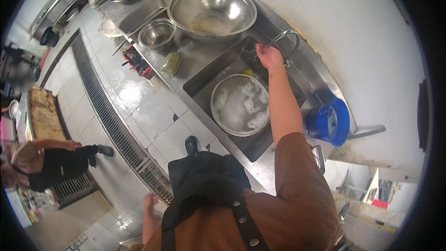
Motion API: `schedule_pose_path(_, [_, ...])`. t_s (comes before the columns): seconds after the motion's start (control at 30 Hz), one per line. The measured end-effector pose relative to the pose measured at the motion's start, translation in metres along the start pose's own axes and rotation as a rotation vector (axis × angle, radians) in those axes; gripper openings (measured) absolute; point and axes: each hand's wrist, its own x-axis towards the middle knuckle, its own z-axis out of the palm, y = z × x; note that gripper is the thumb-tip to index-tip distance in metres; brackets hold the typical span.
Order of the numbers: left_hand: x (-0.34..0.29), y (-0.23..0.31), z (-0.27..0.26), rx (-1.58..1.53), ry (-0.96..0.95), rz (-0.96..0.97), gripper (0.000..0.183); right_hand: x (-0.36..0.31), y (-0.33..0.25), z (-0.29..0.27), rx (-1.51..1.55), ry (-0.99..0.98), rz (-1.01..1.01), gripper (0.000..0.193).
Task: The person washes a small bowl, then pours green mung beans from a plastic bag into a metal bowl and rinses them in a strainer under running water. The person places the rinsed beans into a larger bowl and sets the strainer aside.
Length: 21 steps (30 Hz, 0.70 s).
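Note:
My right hand [269,56] reaches over the far side of the sink [195,85], beside the curved metal faucet [295,42]. Water runs from the spout by its fingers, which look stretched out with nothing held. Below it in the sink, a round metal basin [218,116] holds cloudy water with patches of foam. A bit of yellow [247,72] shows behind the basin's rim. My left hand [150,201] hangs low at my left side, away from the counter; its fingers are too unclear to read.
A large steel bowl [211,11], a smaller bowl [157,33] and a green scouring pad [171,63] sit left of the sink. A blue bucket [341,121] stands at the right. Another person [51,158] is across the floor grate [100,93].

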Motion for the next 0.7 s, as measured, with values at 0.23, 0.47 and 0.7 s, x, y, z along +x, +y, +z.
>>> schedule_pose_path(0.23, [0.035, 0.259, -0.012, 0.153, 0.031, 0.269, 0.035, -0.039, 0.008, -0.009, 0.291, 0.035, 0.408, 0.020])
schedule_pose_path(0.47, [0.036, 0.304, 0.032, 0.342, -0.027, 0.240, 0.032, -0.065, 0.033, 0.039, -0.446, -0.305, 0.722, 0.052])
schedule_pose_path(0.7, [-0.083, 0.365, 0.175, 0.978, -0.165, 0.541, 0.030, -0.108, 0.146, 0.107, -0.357, -0.593, 0.950, 0.057])
